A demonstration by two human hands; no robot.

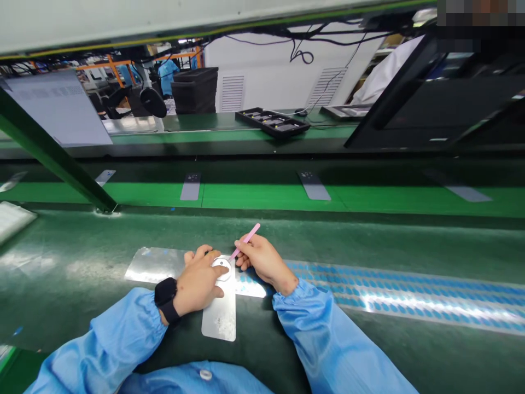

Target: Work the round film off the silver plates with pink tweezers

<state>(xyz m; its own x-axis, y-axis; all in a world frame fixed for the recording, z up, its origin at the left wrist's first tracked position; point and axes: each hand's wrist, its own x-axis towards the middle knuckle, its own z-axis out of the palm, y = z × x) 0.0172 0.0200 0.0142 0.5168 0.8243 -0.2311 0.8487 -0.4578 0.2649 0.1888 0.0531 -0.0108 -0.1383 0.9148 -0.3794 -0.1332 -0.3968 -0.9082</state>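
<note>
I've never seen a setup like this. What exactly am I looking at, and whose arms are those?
No machine is shown here. This picture comes from a camera worn on a person's head, looking down at their own bare hands and light blue sleeves. The left hand, with a black wristwatch, rests on a white ring-shaped piece lying on a silver metal plate. The right hand holds a slim pink tool, probably tweezers, close to that piece. These lie on a green work bench, with a strip of blue-patterned sheet to the right. Farther off stands another person in blue.
</note>
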